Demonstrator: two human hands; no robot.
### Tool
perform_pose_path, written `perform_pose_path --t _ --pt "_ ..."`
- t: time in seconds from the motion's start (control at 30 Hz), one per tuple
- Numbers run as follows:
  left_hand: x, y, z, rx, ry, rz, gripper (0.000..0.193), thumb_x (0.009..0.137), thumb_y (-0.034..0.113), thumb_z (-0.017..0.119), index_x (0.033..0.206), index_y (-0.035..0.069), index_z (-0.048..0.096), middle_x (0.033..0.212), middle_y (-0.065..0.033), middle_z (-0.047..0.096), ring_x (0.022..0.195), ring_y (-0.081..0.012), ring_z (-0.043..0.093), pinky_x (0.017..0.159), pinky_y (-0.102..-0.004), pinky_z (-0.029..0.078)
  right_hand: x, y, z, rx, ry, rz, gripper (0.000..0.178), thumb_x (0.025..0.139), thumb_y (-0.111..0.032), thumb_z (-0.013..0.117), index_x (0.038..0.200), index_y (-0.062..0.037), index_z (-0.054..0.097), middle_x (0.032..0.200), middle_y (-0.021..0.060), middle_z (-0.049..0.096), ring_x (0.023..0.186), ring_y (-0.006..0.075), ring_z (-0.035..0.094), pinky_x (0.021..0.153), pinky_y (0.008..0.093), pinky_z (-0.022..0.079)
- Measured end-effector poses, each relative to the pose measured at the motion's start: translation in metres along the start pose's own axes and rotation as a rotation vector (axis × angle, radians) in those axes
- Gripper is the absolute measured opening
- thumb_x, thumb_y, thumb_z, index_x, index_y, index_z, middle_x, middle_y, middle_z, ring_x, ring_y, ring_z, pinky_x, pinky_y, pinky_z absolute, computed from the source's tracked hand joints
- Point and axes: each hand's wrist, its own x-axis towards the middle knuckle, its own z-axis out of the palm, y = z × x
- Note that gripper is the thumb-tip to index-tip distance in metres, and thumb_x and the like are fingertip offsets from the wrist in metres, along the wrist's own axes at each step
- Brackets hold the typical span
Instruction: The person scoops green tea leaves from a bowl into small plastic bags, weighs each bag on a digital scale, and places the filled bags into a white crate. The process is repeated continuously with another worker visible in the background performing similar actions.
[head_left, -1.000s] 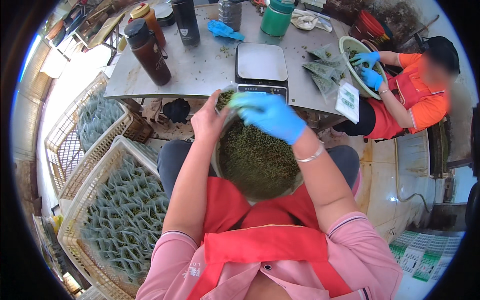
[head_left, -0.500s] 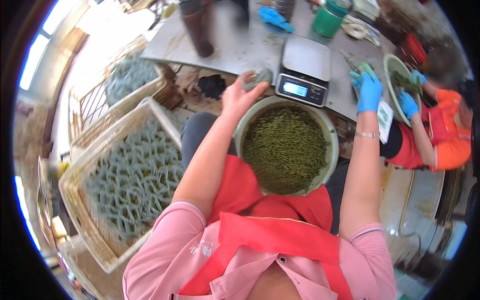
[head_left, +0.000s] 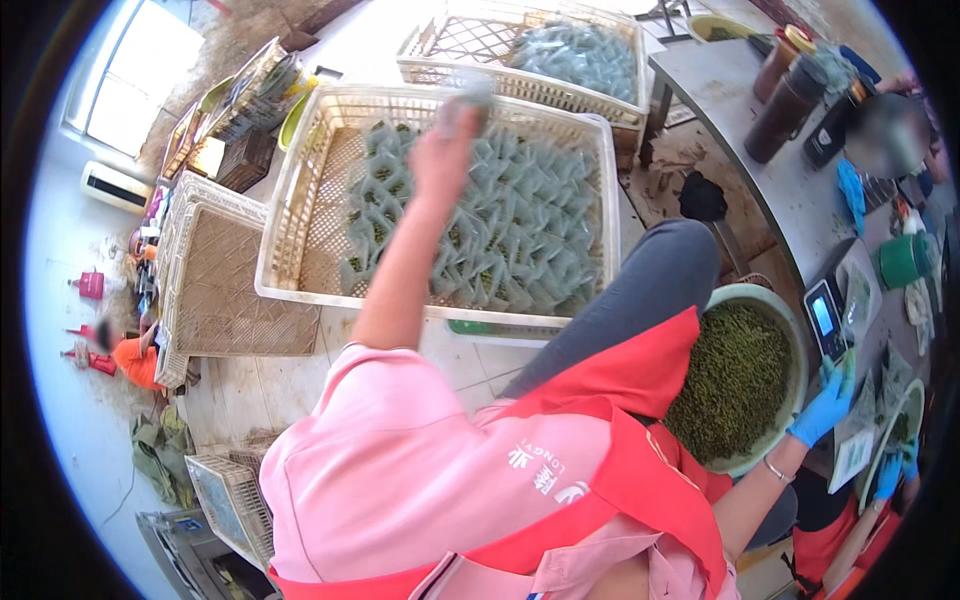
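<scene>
Starting at the far left, I see a lattice crate (head_left: 250, 285) propped on its side, its flat base turned toward the room, standing near the big cream crate (head_left: 285, 220). Over that one reaches the left hand (head_left: 442, 165), bare, its fingers closed round a small clear pouch (head_left: 472, 95). Hand and pouch are blurred; the pouch sticks out past the fingertips, away from the person, up near the crate's far rim. Its long axis is too smeared for me to settle.

Below it, packed pouches (head_left: 500, 215) fill the middle and right of the crate in close rows, mostly on end with pleated tops up, a strip of lattice floor showing at their left. Just behind is another crate (head_left: 420, 68) holding a heap of pouches (head_left: 580, 60).

Moving right, the person's dark-trousered knee (head_left: 640, 280) stands in the way between the crate and a pale green basin (head_left: 798, 350) of small green granules (head_left: 738, 380). Bottles (head_left: 785, 110) crowd the worktop (head_left: 715, 95). The right hand (head_left: 825, 400), in a blue glove, has its fingers extended at the near edge of a scale (head_left: 828, 335) with a lit display; I can't tell whether it grips anything. A clear bag (head_left: 858, 295) lies on the scale, and beyond sits a green jar (head_left: 903, 262).
</scene>
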Motion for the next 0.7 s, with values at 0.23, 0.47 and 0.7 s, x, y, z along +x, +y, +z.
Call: perform_pose_path --t 0.23,0.47,0.7 --pt "0.051 -0.230 -0.134 0.263 0.257 -0.326 0.068 0.089 0.055 0.038 0.133 0.003 0.040 0.117 -0.0269 0.055 0.112 -0.0403 0.051 0.095 -0.0426 0.038 -0.031 -0.005 0.039 0.031 -0.303 0.055 0.034 0.093 -0.006 0.044 0.125 0.0009 0.050 0.122 0.0110 0.055 0.091 0.0174 0.059 0.084 0.0283 0.048" --pt "0.116 -0.351 -0.056 0.069 0.088 -0.370 0.068 0.087 0.048 0.044 0.131 -0.003 0.040 0.130 -0.0277 0.043 0.123 -0.0389 0.040 0.100 -0.0421 0.033 -0.056 -0.030 0.042 -0.151 -0.351 0.019 0.031 0.092 -0.006 0.047 0.121 0.0016 0.054 0.117 0.0110 0.059 0.085 0.0150 0.061 0.079 0.0274 0.050" --pt "0.104 -0.375 -0.059 0.018 -0.219 -0.324 0.068 0.083 0.041 0.058 0.132 -0.003 0.040 0.127 -0.0203 0.050 0.118 -0.0314 0.048 0.100 -0.0389 0.035 -0.057 0.021 0.025 -0.617 -0.350 -0.012 0.041 0.081 -0.012 0.062 0.121 -0.0053 0.056 0.114 0.0148 0.061 0.098 0.0212 0.061 0.085 0.0318 0.048"
